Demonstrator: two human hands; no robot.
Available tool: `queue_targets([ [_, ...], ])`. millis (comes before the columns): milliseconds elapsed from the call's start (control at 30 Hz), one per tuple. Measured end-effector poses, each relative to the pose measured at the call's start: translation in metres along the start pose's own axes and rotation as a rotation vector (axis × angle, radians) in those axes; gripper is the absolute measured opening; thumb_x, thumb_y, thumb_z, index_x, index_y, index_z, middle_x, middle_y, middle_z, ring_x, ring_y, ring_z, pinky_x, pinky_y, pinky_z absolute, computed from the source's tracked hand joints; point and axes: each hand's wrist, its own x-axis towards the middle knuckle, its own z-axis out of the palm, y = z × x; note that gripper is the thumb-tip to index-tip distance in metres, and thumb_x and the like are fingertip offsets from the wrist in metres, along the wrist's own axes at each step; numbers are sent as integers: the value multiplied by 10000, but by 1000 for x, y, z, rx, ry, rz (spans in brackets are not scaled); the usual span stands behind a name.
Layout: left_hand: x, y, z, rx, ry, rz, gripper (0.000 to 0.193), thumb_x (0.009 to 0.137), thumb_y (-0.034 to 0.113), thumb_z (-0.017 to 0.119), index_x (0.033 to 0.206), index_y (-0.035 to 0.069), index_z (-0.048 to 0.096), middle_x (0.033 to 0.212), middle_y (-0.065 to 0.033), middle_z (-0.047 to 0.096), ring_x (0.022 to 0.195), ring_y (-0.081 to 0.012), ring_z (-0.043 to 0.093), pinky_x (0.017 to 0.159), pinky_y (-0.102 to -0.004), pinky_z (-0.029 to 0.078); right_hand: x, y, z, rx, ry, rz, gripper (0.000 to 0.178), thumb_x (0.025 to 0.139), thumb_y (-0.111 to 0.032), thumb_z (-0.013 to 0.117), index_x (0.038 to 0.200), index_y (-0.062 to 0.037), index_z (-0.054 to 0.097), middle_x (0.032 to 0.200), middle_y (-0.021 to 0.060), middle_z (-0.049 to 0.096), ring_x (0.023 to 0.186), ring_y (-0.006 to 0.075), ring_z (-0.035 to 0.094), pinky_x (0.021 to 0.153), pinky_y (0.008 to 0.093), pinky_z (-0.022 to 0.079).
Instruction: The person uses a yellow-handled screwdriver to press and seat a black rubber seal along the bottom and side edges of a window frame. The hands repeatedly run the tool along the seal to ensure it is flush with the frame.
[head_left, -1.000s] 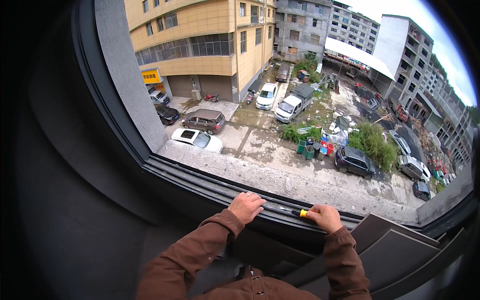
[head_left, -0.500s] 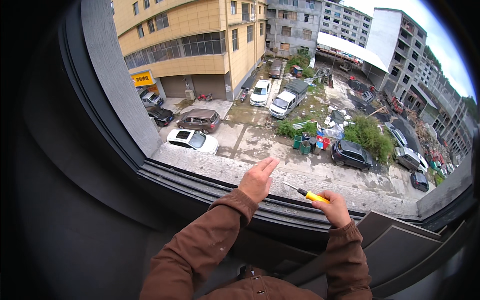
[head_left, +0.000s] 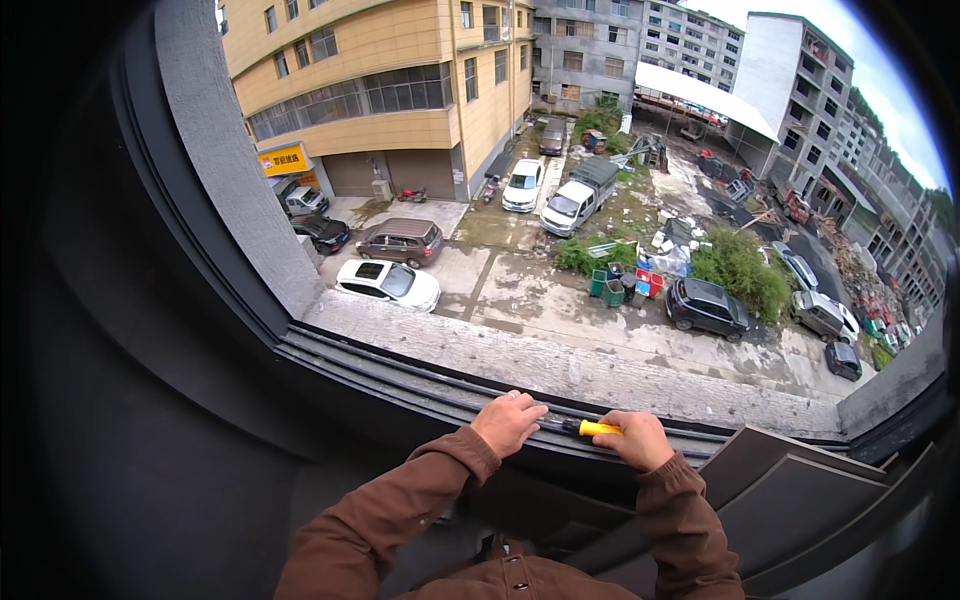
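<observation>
While the right hand (head_left: 641, 441) grips the handle end of a yellow-and-black-handled screwdriver (head_left: 598, 428) with a slim shank, the tool sits low over the dark grey, grooved window track (head_left: 380, 380), its shank pointing left. And there's the left hand (head_left: 506, 424) — fingers bent and close together, fingertips at the shank's end — though whether they pinch it, I cannot tell. Just beyond runs a rough grey concrete ledge (head_left: 450, 343).
</observation>
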Motion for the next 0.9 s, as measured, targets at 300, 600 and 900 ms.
queue_targets([
  [300,65,1,-39,-136,490,39,182,802,67,707,982,87,689,922,-74,640,913,-290,636,770,-378,532,21,17,-15,572,155,140,309,781,-311,783,1006,-104,741,791,154,695,754,321,668,693,406,503],
  [600,1,-9,-8,67,-34,-11,267,778,-13,629,1020,82,687,973,-71,652,880,-285,646,748,-377,540,-50,27,-51,-225,131,83,283,762,-345,784,939,-130,736,794,111,703,763,308,677,696,406,518],
  [900,0,-4,10,46,46,-16,271,753,-29,613,990,69,701,957,-64,652,900,-275,634,790,-374,535,6,-11,17,-32,124,-97,302,772,-372,762,940,-124,725,801,113,700,784,309,680,696,427,519],
])
